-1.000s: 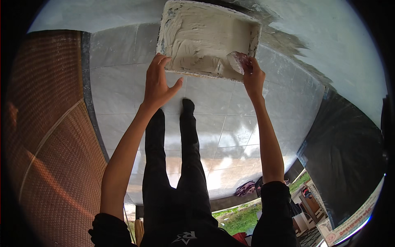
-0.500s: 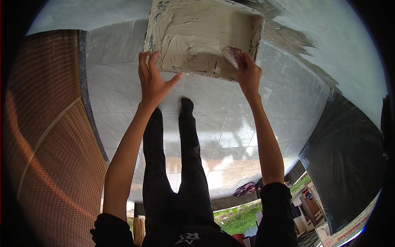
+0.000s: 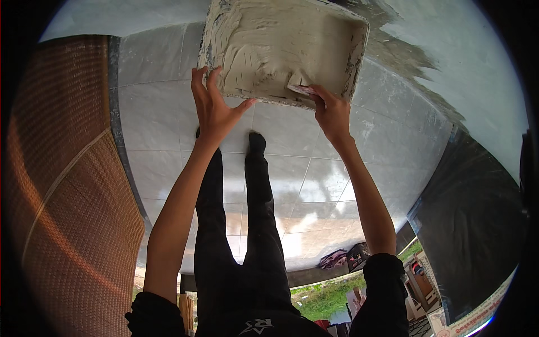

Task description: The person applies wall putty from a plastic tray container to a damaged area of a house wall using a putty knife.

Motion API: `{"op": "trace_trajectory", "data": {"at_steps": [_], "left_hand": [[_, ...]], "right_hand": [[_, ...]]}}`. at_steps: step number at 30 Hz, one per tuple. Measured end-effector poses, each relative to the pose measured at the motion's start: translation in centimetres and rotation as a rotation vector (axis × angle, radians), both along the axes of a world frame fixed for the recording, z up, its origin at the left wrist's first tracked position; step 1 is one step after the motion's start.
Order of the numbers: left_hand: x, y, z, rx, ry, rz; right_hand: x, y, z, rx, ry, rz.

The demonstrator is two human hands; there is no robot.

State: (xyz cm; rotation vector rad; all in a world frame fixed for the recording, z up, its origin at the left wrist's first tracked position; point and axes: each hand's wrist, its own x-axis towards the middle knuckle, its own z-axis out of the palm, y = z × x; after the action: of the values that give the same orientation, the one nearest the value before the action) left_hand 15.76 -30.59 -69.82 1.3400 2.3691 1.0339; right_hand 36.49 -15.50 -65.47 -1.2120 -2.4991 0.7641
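A shallow rectangular tray (image 3: 359, 62) with smeared, crusted walls lies at the top of the view. Beige putty (image 3: 269, 39), ridged toward the left and smoother on the right, covers its bottom. My left hand (image 3: 218, 109) grips the near left corner, fingers over the left rim and thumb along the near rim. In my right hand (image 3: 335, 115) is a putty scraper (image 3: 301, 89), pinched between thumb and fingers. Its blade lies in the putty by the near wall, with a lump of putty at it. The blade's edge is partly hidden.
Grey floor tiles (image 3: 281, 129) stretch under the tray and around my legs. A wall (image 3: 466, 50), partly coated pale grey, rises at the right. Woven brown matting (image 3: 78, 185) stands left, a black sheet (image 3: 469, 224) right. A dark crate (image 3: 357, 256) and crumpled cloth (image 3: 333, 259) lie behind me.
My right hand has drawn the scraper leftward through the putty and turned its blade flatter. The tray sits slightly farther right in view. My left hand keeps its hold on the corner.
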Motion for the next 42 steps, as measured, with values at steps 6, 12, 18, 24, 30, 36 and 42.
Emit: {"op": "trace_trajectory", "data": {"at_steps": [6,12,18,24,30,36,42], "left_hand": [[0.1,0.1,0.3,-0.023,-0.008,0.012],[0.1,0.1,0.4,-0.019,-0.023,0.031],[-0.6,-0.4,1.5,-0.034,-0.03,0.032],[-3.5,0.5,8.1,0.053,-0.017,-0.042],[-6.9,4.5,20.7,0.297,-0.037,-0.072],[-9.8,8.1,34.7,0.599,0.032,-0.173],[-12.4,9.2,47.8,0.848,0.126,-0.285]], "right_hand": [[0.1,2.1,1.1,-0.148,-0.088,0.153],[-1.0,6.4,2.6,-0.309,-0.284,0.306],[-0.4,8.9,5.5,-0.54,-0.35,0.27],[-0.3,8.0,12.3,-0.85,0.054,-0.009],[-4.0,6.5,25.4,-0.975,0.627,-0.143],[-6.4,4.5,39.6,-0.85,1.04,-0.158],[-8.4,2.2,52.3,-0.668,1.24,-0.071]]}}
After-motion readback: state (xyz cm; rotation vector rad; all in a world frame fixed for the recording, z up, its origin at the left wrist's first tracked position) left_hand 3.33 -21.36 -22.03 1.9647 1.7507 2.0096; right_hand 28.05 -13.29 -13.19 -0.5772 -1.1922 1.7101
